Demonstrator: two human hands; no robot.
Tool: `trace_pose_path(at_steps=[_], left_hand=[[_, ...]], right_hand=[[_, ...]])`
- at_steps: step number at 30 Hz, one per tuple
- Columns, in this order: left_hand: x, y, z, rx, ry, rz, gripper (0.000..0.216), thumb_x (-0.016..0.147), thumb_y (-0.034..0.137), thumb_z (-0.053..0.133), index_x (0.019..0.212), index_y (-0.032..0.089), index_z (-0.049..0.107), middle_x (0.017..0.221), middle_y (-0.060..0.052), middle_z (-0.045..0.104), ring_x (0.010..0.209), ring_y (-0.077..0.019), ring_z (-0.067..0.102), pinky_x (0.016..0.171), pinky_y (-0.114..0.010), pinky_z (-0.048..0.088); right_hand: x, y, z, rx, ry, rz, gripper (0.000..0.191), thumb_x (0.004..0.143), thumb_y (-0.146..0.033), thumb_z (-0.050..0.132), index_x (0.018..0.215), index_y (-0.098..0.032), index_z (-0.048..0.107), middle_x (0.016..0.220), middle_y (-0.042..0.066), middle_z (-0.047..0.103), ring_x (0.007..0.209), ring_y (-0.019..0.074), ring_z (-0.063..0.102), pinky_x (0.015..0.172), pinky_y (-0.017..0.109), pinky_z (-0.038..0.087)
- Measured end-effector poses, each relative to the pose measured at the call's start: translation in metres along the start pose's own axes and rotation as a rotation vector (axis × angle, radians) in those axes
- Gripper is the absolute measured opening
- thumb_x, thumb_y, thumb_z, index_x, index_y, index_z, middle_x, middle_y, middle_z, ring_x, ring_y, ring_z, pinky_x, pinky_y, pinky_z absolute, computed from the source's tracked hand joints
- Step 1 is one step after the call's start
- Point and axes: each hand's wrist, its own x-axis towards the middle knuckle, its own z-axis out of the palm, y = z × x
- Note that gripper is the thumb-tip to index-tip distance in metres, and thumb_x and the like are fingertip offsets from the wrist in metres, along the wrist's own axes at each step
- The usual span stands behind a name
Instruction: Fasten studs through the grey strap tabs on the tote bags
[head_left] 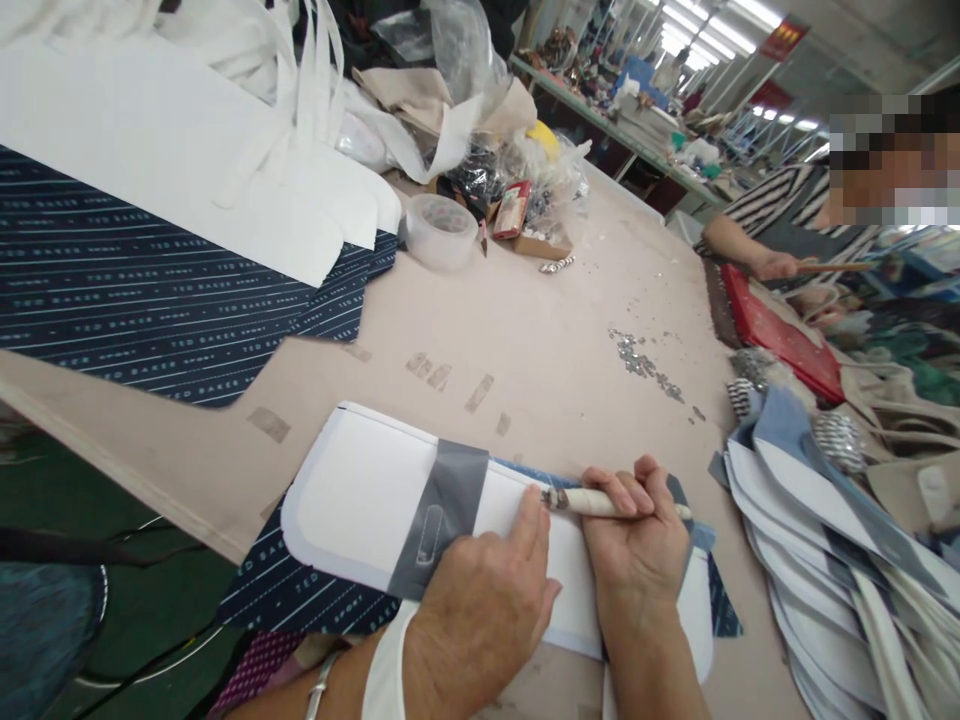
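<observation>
Gripping a tool (600, 502), right hand (637, 535); left hand (487, 590) beside.

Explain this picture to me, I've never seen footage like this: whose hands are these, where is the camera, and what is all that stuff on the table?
There is one picture, taken by a camera on a person's head, looking down at their own two bare hands. No machine is involved. The left hand presses flat on a white template with a grey band across it, which lies on dark blue striped fabric. The right hand grips a white-handled tool, its tip at the template's upper edge beside the left fingertip. All this lies on a pale worktable. Further back are a roll of clear tape, more striped fabric with white pieces on top, and small metal bits scattered about. A stack of cut pieces sits to the right. At the far right another person works on something red.
</observation>
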Motion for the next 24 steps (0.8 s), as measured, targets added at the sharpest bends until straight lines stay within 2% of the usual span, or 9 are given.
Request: trace_pose_path(at_steps=[3, 8, 13, 15, 19, 24], left_hand=[[0.001, 0.0, -0.001, -0.011, -0.009, 0.0, 0.06, 0.089, 0.04, 0.051, 0.139, 0.008, 0.045, 0.148, -0.016, 0.039, 0.062, -0.0169, 0.065, 0.051, -0.031, 0.054], [0.003, -0.001, -0.001, -0.059, -0.058, 0.01, 0.058, 0.089, 0.04, 0.049, 0.139, 0.009, 0.045, 0.15, -0.018, 0.036, 0.066, -0.0179, 0.067, 0.053, -0.032, 0.055], [0.002, -0.002, -0.003, -0.095, -0.073, 0.006, 0.056, 0.089, 0.038, 0.049, 0.138, 0.01, 0.045, 0.151, -0.017, 0.034, 0.072, -0.0181, 0.068, 0.059, -0.031, 0.056], [0.001, -0.002, -0.004, -0.101, -0.072, -0.004, 0.056, 0.089, 0.037, 0.049, 0.139, 0.011, 0.044, 0.151, -0.016, 0.033, 0.074, -0.018, 0.069, 0.062, -0.031, 0.057], [0.001, -0.002, -0.005, -0.074, -0.048, 0.002, 0.058, 0.09, 0.037, 0.049, 0.141, 0.01, 0.041, 0.151, -0.016, 0.035, 0.073, -0.0176, 0.068, 0.06, -0.031, 0.057], [0.0, -0.002, -0.005, -0.048, -0.028, 0.002, 0.057, 0.091, 0.038, 0.047, 0.141, 0.01, 0.041, 0.151, -0.015, 0.034, 0.071, -0.0173, 0.068, 0.058, -0.031, 0.055]], right_hand=[[-0.001, 0.001, 0.0, -0.015, 0.013, -0.031, 0.006, 0.085, -0.025, 0.063, 0.083, -0.02, 0.059, 0.045, -0.014, 0.031, 0.038, 0.0039, 0.031, 0.068, 0.026, 0.047], [-0.012, 0.008, 0.012, -0.152, -0.033, -0.182, 0.012, 0.087, -0.031, 0.061, 0.079, -0.022, 0.06, 0.047, -0.014, 0.024, 0.038, 0.0043, 0.025, 0.062, 0.026, 0.045], [-0.022, 0.013, 0.031, -0.294, -0.266, -0.337, 0.01, 0.083, -0.031, 0.065, 0.079, -0.022, 0.065, 0.045, -0.013, 0.027, 0.037, 0.0047, 0.028, 0.052, 0.026, 0.041], [-0.019, 0.011, 0.033, -0.296, -0.309, -0.303, 0.009, 0.082, -0.031, 0.065, 0.08, -0.022, 0.066, 0.044, -0.013, 0.027, 0.036, 0.0054, 0.027, 0.045, 0.023, 0.037], [-0.008, 0.005, 0.028, -0.181, -0.246, -0.188, 0.012, 0.084, -0.035, 0.063, 0.08, -0.024, 0.066, 0.043, -0.013, 0.019, 0.034, 0.0056, 0.016, 0.036, 0.018, 0.029], [-0.011, 0.008, 0.028, -0.237, -0.296, -0.268, 0.015, 0.087, -0.032, 0.059, 0.08, -0.022, 0.067, 0.043, -0.013, 0.021, 0.033, 0.0053, 0.018, 0.036, 0.018, 0.029]])
